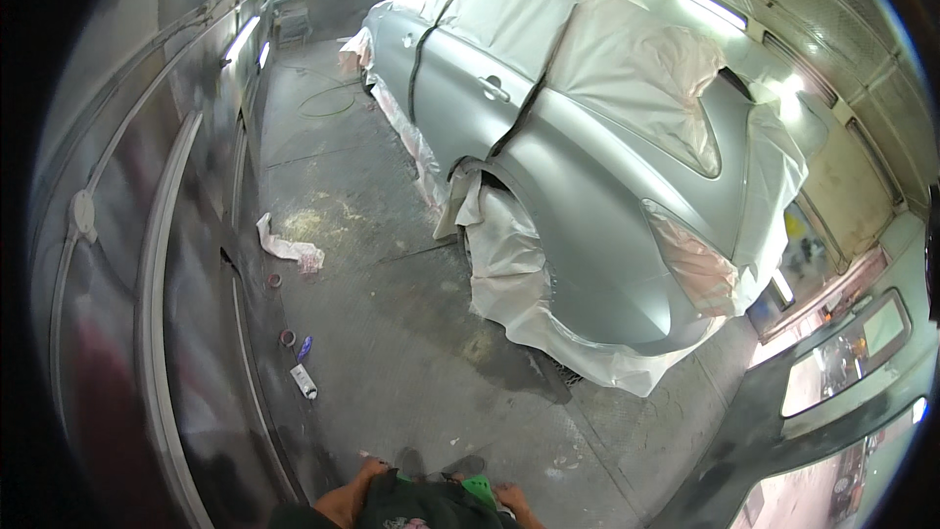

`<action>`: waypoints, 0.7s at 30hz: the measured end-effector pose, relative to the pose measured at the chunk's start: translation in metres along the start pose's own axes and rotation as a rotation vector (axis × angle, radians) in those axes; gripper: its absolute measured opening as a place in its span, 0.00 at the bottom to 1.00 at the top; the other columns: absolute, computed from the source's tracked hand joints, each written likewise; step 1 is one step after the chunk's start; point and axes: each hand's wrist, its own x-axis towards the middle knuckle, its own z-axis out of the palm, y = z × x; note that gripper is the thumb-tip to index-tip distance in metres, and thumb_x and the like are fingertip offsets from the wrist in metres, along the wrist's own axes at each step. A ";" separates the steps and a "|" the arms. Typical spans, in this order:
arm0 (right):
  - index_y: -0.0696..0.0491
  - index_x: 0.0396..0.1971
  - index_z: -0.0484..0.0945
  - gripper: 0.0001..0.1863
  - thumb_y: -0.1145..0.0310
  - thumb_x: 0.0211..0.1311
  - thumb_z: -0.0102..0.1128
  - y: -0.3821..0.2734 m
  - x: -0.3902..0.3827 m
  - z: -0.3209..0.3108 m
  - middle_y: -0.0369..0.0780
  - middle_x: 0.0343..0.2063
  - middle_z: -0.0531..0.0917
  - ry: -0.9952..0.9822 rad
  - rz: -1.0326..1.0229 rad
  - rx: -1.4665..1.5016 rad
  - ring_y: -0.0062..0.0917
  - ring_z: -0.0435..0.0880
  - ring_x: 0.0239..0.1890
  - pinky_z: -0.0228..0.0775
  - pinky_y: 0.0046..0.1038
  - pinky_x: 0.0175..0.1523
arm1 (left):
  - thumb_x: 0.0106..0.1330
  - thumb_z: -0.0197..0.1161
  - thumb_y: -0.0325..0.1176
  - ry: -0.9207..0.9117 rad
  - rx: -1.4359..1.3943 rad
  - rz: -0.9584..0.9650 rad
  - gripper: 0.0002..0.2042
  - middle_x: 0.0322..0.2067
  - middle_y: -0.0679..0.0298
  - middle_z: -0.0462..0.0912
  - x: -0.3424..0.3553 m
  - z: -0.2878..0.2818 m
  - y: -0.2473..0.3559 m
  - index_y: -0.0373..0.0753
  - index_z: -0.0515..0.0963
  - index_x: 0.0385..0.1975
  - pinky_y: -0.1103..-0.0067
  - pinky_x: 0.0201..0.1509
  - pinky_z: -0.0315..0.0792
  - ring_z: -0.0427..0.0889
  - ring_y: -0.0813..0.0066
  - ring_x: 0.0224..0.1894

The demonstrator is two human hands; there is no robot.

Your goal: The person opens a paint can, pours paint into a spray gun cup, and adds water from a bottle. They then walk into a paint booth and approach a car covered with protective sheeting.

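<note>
Low in the picture, my left hand [372,466] is at the left side of my dark shirt [421,504], its fingers curled in. What they hold, if anything, is hidden. My right hand [508,496] is at the shirt's other side, its fingers also bent and partly hidden. A bright green piece [481,489], too small to name, lies beside it. In front of me stands a silver car [587,255], its windows, wheel and lamp covered with pale masking sheets [509,255]. Neither hand touches the car.
Along the dark left wall [186,333], the grey floor [392,333] bears a white can-like container [305,381], a blue item [305,346], tape rolls [287,337] and crumpled masking paper [290,243]. A thin hose [328,103] lies farther back. A door with a window [847,353] is at right.
</note>
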 end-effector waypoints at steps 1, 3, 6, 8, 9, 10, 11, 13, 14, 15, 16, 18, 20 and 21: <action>0.56 0.49 0.80 0.21 0.58 0.62 0.55 0.019 0.015 0.016 0.44 0.39 0.85 0.053 -0.180 -0.115 0.27 0.84 0.39 0.74 0.29 0.44 | 0.53 0.61 0.53 0.008 0.015 0.026 0.29 0.52 0.50 0.80 0.004 -0.007 0.002 0.39 0.79 0.51 0.66 0.58 0.71 0.78 0.52 0.54; 0.57 0.47 0.81 0.18 0.63 0.62 0.55 -0.004 0.021 0.016 0.43 0.37 0.85 -0.007 -0.186 -0.057 0.25 0.84 0.38 0.74 0.27 0.43 | 0.54 0.61 0.55 0.132 -0.052 0.171 0.28 0.48 0.50 0.82 0.002 -0.015 -0.030 0.39 0.81 0.48 0.65 0.54 0.72 0.80 0.54 0.51; 0.58 0.44 0.81 0.13 0.72 0.62 0.54 -0.101 -0.030 -0.050 0.42 0.36 0.86 -0.130 0.162 0.432 0.24 0.84 0.39 0.75 0.25 0.43 | 0.56 0.59 0.51 0.131 -0.021 0.007 0.23 0.42 0.47 0.83 -0.013 0.001 -0.051 0.37 0.83 0.39 0.63 0.49 0.73 0.81 0.48 0.45; 0.60 0.41 0.82 0.11 0.75 0.61 0.54 -0.151 -0.054 -0.114 0.42 0.36 0.86 -0.090 -0.132 0.636 0.25 0.84 0.39 0.75 0.25 0.44 | 0.53 0.58 0.48 0.144 0.004 -0.013 0.24 0.44 0.45 0.82 -0.012 0.004 -0.022 0.37 0.83 0.42 0.62 0.53 0.73 0.80 0.46 0.48; 0.60 0.41 0.82 0.11 0.76 0.61 0.54 -0.211 -0.089 -0.165 0.42 0.36 0.86 -0.122 -0.274 0.580 0.26 0.84 0.38 0.75 0.26 0.44 | 0.53 0.57 0.47 0.159 -0.016 -0.082 0.23 0.44 0.46 0.82 -0.021 0.006 -0.022 0.37 0.83 0.42 0.62 0.53 0.73 0.80 0.46 0.48; 0.60 0.41 0.81 0.11 0.77 0.60 0.54 -0.274 -0.128 -0.220 0.42 0.36 0.85 -0.135 -0.419 0.529 0.27 0.84 0.38 0.75 0.26 0.43 | 0.53 0.57 0.46 0.172 -0.027 -0.125 0.22 0.45 0.46 0.82 -0.025 0.005 -0.020 0.37 0.83 0.42 0.63 0.53 0.73 0.80 0.46 0.48; 0.59 0.39 0.82 0.09 0.77 0.62 0.54 -0.322 -0.176 -0.272 0.42 0.36 0.84 -0.144 -0.628 0.411 0.26 0.83 0.39 0.73 0.26 0.46 | 0.53 0.58 0.46 0.140 -0.054 -0.142 0.22 0.45 0.48 0.82 -0.028 -0.004 -0.011 0.37 0.83 0.43 0.63 0.54 0.73 0.80 0.47 0.48; 0.57 0.39 0.81 0.08 0.73 0.62 0.56 -0.387 -0.267 -0.345 0.42 0.36 0.83 -0.032 -1.014 0.285 0.29 0.82 0.41 0.73 0.29 0.46 | 0.52 0.59 0.45 0.049 -0.075 -0.165 0.23 0.46 0.50 0.83 -0.037 -0.019 0.006 0.38 0.83 0.44 0.64 0.55 0.73 0.81 0.48 0.49; 0.57 0.42 0.79 0.11 0.71 0.60 0.59 -0.405 -0.310 -0.367 0.43 0.37 0.82 0.077 -1.194 0.260 0.31 0.82 0.42 0.74 0.32 0.45 | 0.52 0.59 0.46 0.039 -0.041 -0.159 0.23 0.47 0.50 0.83 -0.039 -0.022 0.004 0.38 0.82 0.45 0.64 0.54 0.73 0.81 0.48 0.49; 0.56 0.39 0.80 0.12 0.70 0.55 0.64 -0.421 -0.325 -0.395 0.43 0.36 0.83 -0.002 -1.449 0.172 0.33 0.82 0.39 0.74 0.32 0.40 | 0.53 0.59 0.46 0.033 -0.014 -0.156 0.23 0.47 0.50 0.83 -0.038 -0.022 -0.002 0.39 0.82 0.46 0.65 0.54 0.73 0.81 0.49 0.49; 0.54 0.37 0.82 0.13 0.70 0.50 0.69 -0.435 -0.334 -0.418 0.43 0.36 0.84 -0.078 -1.695 0.074 0.35 0.83 0.36 0.73 0.33 0.36 | 0.53 0.60 0.47 0.020 0.014 -0.146 0.24 0.47 0.51 0.83 -0.037 -0.019 -0.004 0.40 0.82 0.46 0.65 0.54 0.74 0.81 0.49 0.49; 0.54 0.32 0.82 0.10 0.71 0.47 0.68 -0.453 -0.357 -0.436 0.42 0.34 0.84 0.099 -1.851 -0.108 0.29 0.82 0.31 0.73 0.28 0.32 | 0.53 0.60 0.48 0.050 0.056 -0.090 0.24 0.47 0.50 0.82 -0.033 -0.020 0.016 0.40 0.81 0.48 0.65 0.54 0.74 0.80 0.49 0.49; 0.53 0.31 0.82 0.09 0.70 0.46 0.68 -0.460 -0.366 -0.436 0.42 0.35 0.84 0.198 -1.801 -0.178 0.31 0.82 0.32 0.74 0.29 0.33 | 0.53 0.61 0.48 0.081 0.065 -0.036 0.25 0.47 0.50 0.82 -0.030 -0.023 0.025 0.41 0.81 0.49 0.65 0.53 0.74 0.80 0.49 0.49; 0.53 0.30 0.82 0.09 0.70 0.46 0.67 -0.462 -0.371 -0.438 0.43 0.35 0.84 0.250 -1.776 -0.210 0.31 0.82 0.32 0.74 0.30 0.34 | 0.53 0.61 0.48 0.094 0.055 -0.015 0.25 0.47 0.50 0.82 -0.027 -0.017 0.021 0.41 0.80 0.49 0.65 0.54 0.74 0.80 0.49 0.49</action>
